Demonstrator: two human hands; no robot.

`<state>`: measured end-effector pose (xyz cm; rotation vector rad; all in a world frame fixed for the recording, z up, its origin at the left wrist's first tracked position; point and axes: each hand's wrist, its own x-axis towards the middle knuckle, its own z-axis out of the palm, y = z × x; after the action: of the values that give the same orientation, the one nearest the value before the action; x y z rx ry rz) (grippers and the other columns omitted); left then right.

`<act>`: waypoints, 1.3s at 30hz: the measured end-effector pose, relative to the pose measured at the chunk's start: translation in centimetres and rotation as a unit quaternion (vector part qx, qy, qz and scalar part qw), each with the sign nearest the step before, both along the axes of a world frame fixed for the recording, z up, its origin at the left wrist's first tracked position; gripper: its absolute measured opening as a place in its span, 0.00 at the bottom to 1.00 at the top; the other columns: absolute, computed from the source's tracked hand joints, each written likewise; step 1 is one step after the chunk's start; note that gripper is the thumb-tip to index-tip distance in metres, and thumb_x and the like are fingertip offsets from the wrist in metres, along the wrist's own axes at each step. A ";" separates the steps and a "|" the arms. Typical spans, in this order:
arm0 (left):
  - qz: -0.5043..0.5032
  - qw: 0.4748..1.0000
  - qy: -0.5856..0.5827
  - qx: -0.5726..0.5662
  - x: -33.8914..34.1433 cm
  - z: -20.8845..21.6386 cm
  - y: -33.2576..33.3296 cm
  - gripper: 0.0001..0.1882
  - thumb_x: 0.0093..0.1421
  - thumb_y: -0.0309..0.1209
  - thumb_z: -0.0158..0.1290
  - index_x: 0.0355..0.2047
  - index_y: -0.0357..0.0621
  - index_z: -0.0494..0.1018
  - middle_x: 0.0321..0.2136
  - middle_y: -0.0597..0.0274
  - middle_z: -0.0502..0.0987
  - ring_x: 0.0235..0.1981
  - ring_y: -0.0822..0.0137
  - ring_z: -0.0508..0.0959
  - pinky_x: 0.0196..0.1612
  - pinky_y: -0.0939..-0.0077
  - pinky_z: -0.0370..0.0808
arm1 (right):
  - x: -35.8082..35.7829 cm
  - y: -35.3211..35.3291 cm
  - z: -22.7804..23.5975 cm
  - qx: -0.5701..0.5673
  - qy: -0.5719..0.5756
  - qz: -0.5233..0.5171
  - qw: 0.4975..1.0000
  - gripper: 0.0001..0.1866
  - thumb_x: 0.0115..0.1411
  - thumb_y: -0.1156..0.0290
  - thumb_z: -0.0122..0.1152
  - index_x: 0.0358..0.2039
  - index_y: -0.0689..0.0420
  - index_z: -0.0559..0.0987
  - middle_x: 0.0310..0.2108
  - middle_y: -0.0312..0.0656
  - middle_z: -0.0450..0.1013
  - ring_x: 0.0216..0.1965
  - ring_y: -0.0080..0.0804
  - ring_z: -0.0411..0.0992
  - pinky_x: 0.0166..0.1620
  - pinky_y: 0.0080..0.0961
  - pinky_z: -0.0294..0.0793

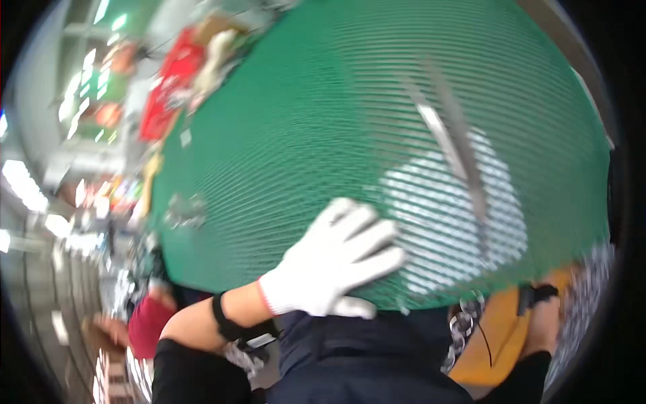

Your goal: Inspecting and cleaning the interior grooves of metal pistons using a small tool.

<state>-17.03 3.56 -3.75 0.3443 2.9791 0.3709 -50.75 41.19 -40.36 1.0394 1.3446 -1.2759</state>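
Mesh (323,135): green sheet filling the frame's centre and upper right, blurred.
Left hand (336,259): gloved, fingers spread flat on its lower edge; I would keep the palm pressing evenly.
Right hand: lower right, state unclear to me.

A large green ribbed mesh sheet (323,121) fills the view. The white-gloved left hand (336,259) lies flat on its lower edge. A red cloth (168,87) lies beyond the sheet's upper left.
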 end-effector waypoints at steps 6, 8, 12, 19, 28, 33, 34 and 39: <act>0.062 0.996 0.019 0.061 1.7 -0.9 -2.1 0.45 0.31 0.63 0.58 0.50 0.53 0.72 0.50 0.57 0.69 0.46 0.50 0.69 0.45 0.49 0.65 | 5.1 3.3 2.3 0.040 0.203 0.240 0.949 0.25 0.65 0.68 0.50 0.63 0.51 0.69 0.56 0.47 0.73 0.47 0.45 0.78 0.58 0.50 0.74; 0.070 0.993 0.035 0.087 1.5 -1.6 -2.3 0.46 0.29 0.62 0.59 0.50 0.54 0.72 0.51 0.58 0.70 0.47 0.51 0.69 0.44 0.50 0.65 | 5.5 2.7 3.9 0.037 0.183 0.239 0.953 0.25 0.65 0.66 0.50 0.63 0.51 0.68 0.55 0.48 0.73 0.47 0.45 0.78 0.57 0.50 0.75; 0.083 0.990 0.008 0.110 1.6 -1.6 -2.3 0.45 0.30 0.61 0.61 0.51 0.56 0.72 0.53 0.59 0.70 0.48 0.51 0.70 0.45 0.50 0.66 | 6.5 1.7 4.9 0.023 0.139 0.261 0.955 0.26 0.65 0.64 0.50 0.63 0.52 0.68 0.55 0.48 0.74 0.48 0.46 0.77 0.56 0.50 0.75; 0.092 0.984 0.053 0.142 2.1 -2.3 -2.2 0.45 0.31 0.60 0.63 0.51 0.53 0.72 0.54 0.58 0.70 0.50 0.49 0.70 0.48 0.47 0.67 | 7.9 -0.5 6.2 -0.021 0.120 0.278 0.953 0.27 0.65 0.60 0.49 0.64 0.52 0.67 0.55 0.49 0.74 0.49 0.48 0.77 0.55 0.50 0.77; 0.080 0.975 0.112 0.172 2.6 -2.6 -2.2 0.43 0.38 0.56 0.65 0.52 0.44 0.70 0.56 0.51 0.66 0.57 0.46 0.66 0.59 0.40 0.61 | 11.3 -4.0 9.6 -0.061 0.113 0.268 0.955 0.29 0.66 0.54 0.48 0.65 0.53 0.66 0.55 0.50 0.74 0.50 0.50 0.77 0.53 0.50 0.78; 0.064 0.974 0.157 0.151 3.2 -2.7 -1.9 0.40 0.43 0.55 0.63 0.51 0.43 0.69 0.55 0.51 0.67 0.59 0.46 0.65 0.63 0.41 0.58 | 15.6 -5.7 13.0 -0.088 0.117 0.235 0.961 0.31 0.66 0.51 0.48 0.65 0.53 0.66 0.54 0.51 0.74 0.50 0.51 0.76 0.52 0.50 0.79; 0.062 0.973 0.169 0.141 3.3 -2.9 -1.9 0.40 0.44 0.55 0.63 0.51 0.43 0.69 0.54 0.50 0.67 0.59 0.46 0.65 0.64 0.42 0.57 | 16.5 -5.5 13.9 -0.087 0.118 0.226 0.963 0.31 0.66 0.50 0.47 0.65 0.53 0.66 0.54 0.51 0.74 0.50 0.51 0.76 0.52 0.50 0.79; 0.104 0.938 0.171 0.284 5.0 -1.2 -3.5 0.39 0.46 0.41 0.67 0.55 0.38 0.66 0.56 0.45 0.67 0.59 0.42 0.66 0.63 0.48 0.64 | 20.3 4.1 12.0 -0.145 0.297 0.075 0.941 0.26 0.65 0.79 0.51 0.64 0.57 0.62 0.55 0.56 0.71 0.49 0.51 0.77 0.46 0.48 0.84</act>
<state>-12.06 0.08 -4.92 0.1480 3.1869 1.3342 -30.48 45.28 -28.40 0.3400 1.5731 -1.6834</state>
